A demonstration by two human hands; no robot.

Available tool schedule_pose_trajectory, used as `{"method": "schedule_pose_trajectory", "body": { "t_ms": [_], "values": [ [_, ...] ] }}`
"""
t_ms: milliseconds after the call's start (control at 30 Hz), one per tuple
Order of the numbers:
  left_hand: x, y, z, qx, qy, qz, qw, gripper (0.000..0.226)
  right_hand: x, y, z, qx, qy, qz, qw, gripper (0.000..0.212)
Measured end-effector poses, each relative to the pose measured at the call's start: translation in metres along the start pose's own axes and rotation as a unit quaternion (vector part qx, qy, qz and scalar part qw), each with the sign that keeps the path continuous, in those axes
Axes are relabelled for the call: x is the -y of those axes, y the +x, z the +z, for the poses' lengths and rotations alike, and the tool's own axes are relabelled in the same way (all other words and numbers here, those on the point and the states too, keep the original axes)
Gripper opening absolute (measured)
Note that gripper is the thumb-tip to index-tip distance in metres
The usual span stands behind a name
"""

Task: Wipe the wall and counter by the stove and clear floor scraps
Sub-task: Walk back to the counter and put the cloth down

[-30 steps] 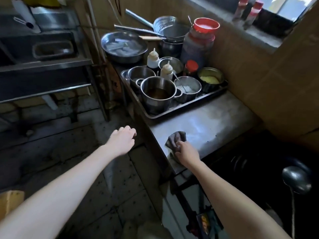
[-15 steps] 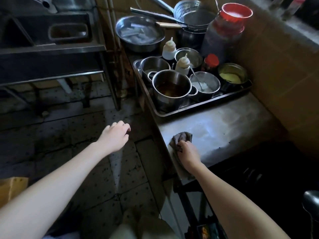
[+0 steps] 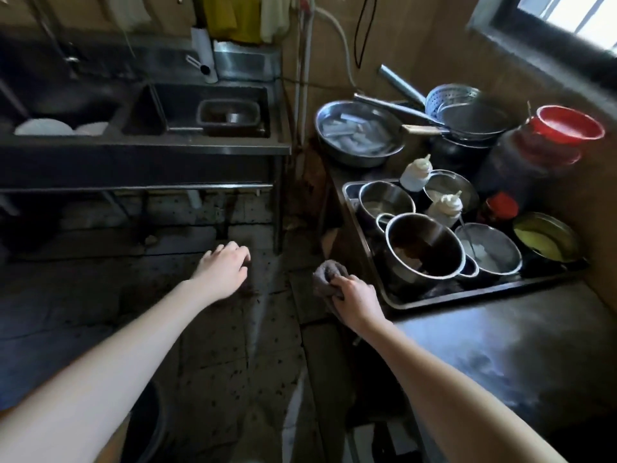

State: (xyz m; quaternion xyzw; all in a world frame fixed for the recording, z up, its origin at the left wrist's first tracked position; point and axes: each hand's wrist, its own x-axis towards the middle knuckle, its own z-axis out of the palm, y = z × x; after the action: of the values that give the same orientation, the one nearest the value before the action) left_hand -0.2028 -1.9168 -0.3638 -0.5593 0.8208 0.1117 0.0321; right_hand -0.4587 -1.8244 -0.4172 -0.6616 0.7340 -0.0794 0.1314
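At the left edge of the desk (image 3: 500, 345), just off the near corner of the tray (image 3: 467, 297): right hand (image 3: 357, 300) grips a bunched grey rag (image 3: 329, 272), fingers curled round it, with the wad poking out ahead of the knuckles. Wadding it gives a firm pad for scrubbing steel.

The wide lens distorts here, so I can't tell if the rag touches the desk edge or hangs just past it over the floor (image 3: 217, 345).

Left hand (image 3: 223, 267) holds nothing. It's palm down with fingers loosely bent, out over the floor and well apart from the desk, probably for balance.

The tray is packed with a pot (image 3: 424, 248), bowls and squeeze bottles and sits back toward the wall (image 3: 601, 262). That leaves the near stretch of desk bare for wiping, and it shows a smeared sheen.

The rag at the edge suggests wiping outward so scraps drop for pickup. The floor tiles look speckled, so that step looks undone. Neither hand is on the wall.
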Motion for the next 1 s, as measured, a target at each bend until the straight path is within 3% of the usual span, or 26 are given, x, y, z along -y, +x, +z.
{"method": "schedule_pose_trajectory", "body": {
  "t_ms": [233, 1000],
  "values": [
    [0.078, 0.059, -0.050, -0.052, 0.006, -0.035, 0.998, 0.024, 0.055, 0.124, -0.019, -0.015, -0.056, -0.056, 0.997, 0.042],
    [0.221, 0.336, -0.112, -0.046, -0.021, -0.142, 0.989, 0.025, 0.156, 0.496, -0.030, 0.014, 0.003, -0.093, 0.996, 0.033]
  ]
}}
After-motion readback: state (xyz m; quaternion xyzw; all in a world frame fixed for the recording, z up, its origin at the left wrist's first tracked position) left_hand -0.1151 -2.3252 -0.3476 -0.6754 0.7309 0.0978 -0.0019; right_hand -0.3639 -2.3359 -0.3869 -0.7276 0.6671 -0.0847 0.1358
